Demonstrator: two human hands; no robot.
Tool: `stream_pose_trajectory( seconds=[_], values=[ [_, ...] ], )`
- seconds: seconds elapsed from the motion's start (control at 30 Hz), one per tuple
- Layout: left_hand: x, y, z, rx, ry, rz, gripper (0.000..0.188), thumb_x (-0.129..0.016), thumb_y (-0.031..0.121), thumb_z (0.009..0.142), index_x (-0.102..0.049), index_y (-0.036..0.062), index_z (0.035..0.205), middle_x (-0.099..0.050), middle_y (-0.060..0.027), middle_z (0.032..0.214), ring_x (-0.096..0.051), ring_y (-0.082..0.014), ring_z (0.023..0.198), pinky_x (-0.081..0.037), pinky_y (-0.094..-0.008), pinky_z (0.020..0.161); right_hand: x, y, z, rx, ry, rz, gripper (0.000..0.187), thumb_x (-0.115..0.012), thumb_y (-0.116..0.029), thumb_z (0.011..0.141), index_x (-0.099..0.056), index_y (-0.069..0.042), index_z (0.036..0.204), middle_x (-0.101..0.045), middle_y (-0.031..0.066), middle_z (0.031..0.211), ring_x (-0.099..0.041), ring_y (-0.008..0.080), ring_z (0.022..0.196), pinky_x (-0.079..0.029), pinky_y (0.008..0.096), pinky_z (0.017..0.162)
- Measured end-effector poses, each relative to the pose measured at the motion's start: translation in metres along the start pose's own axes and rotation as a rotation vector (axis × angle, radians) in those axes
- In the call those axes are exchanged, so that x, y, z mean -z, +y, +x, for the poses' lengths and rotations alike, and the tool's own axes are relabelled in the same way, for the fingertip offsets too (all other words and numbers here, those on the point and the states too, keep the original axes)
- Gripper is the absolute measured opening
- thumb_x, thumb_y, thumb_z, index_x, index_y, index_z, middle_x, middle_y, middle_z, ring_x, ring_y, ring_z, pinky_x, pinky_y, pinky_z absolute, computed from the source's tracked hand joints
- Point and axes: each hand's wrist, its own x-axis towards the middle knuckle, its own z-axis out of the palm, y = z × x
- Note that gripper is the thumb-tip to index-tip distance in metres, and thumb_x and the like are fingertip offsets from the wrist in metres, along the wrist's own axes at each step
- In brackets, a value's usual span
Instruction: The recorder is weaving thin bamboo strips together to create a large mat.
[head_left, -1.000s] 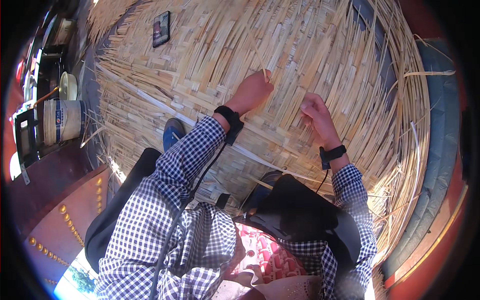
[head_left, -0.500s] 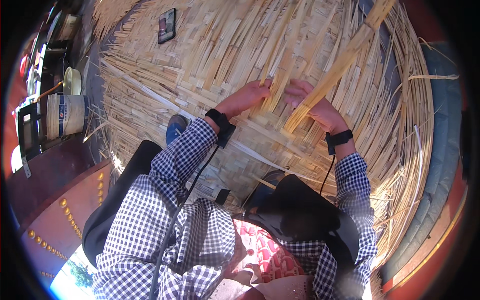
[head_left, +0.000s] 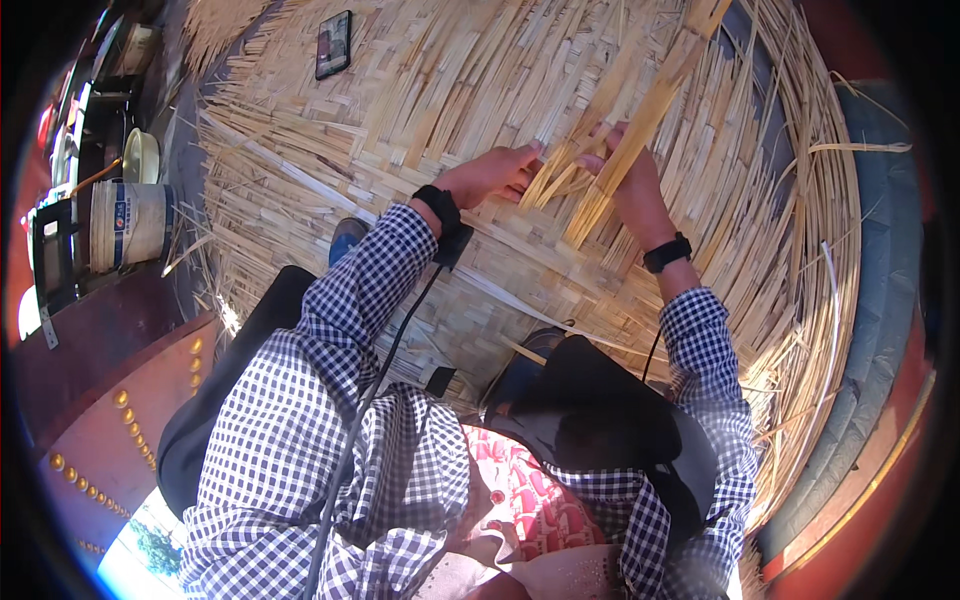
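"Reading across from the phone (head_left: 334,45), what comes first?"

"Below and to its right, the left hand (head_left: 492,176) is over the woven mat (head_left: 440,262). Its fingers are loosely curled with the thumb apart, and I see no strip between them."

"And the narrow strips (head_left: 550,174)?"

"Farther right of the phone, just beside those left fingertips (touching or not, I can't tell). They slant up to the right."

"Then the wide strip (head_left: 655,105)?"

"Well to the phone's right, with its long axis on much the same slant and its lower end toward the person."

"Which hand is nearer to it?"

"The right hand (head_left: 632,178), lower and well right of the phone. The wide strip crosses in front of it; thumb and fingers show half-bent at the strip's left edge (partly hidden, so I can't tell whether they grip)."
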Motion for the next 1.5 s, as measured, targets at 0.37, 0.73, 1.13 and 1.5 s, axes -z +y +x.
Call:
stream_pose_trajectory(
  seconds=[0.37,0.73,1.13,1.5],
  values=[
    [-0.025,-0.061,-0.056,-0.577,0.608,1.388,0.072,-0.075,0.034,0.079,-0.045,0.0161,0.142,-0.044,-0.0316,0.131,-0.045,-0.0469,0.12,-0.043,-0.0519,0.096,0.001,-0.025,-0.09,-0.522,0.017,0.771,0.039,-0.056,-0.012,0.096,-0.054,-0.011,0.135,-0.053,0.0002,0.097,-0.052,0.0108,0.082,-0.048,0.0273,0.082],
    [-0.109,0.009,-0.023,-0.874,0.101,0.974,0.051,-0.071,0.027,0.08,-0.057,0.0064,0.125,-0.06,-0.0169,0.103,-0.059,-0.0359,0.096,-0.049,-0.0501,0.083,0.061,-0.007,-0.113,-0.594,0.615,0.491,0.018,-0.054,-0.012,0.096,-0.065,-0.004,0.109,-0.059,0.0006,0.101,-0.057,0.0116,0.094,-0.047,0.0267,0.087],
    [-0.106,-0.012,-0.011,-0.199,-0.066,-0.388,0.033,-0.052,0.026,0.102,-0.063,-0.0029,0.111,-0.068,-0.0112,0.106,-0.066,-0.0178,0.096,-0.056,-0.0322,0.085,0.03,0.079,-0.084,-0.501,0.057,0.095,0.037,-0.061,-0.021,0.096,-0.053,-0.004,0.128,-0.062,0.0085,0.106,-0.062,0.0165,0.091,-0.052,0.0323,0.081],
    [-0.107,0.015,-0.002,-0.272,0.089,-0.362,0.03,-0.056,0.028,0.099,-0.066,0.0002,0.103,-0.068,-0.0066,0.096,-0.066,-0.0122,0.085,-0.055,-0.0265,0.078,0.013,0.044,-0.1,-0.531,0.164,0.382,0.033,-0.069,-0.017,0.091,-0.056,-0.003,0.118,-0.063,-0.0013,0.093,-0.059,0.0065,0.079,-0.051,0.0239,0.07]
  ],
)
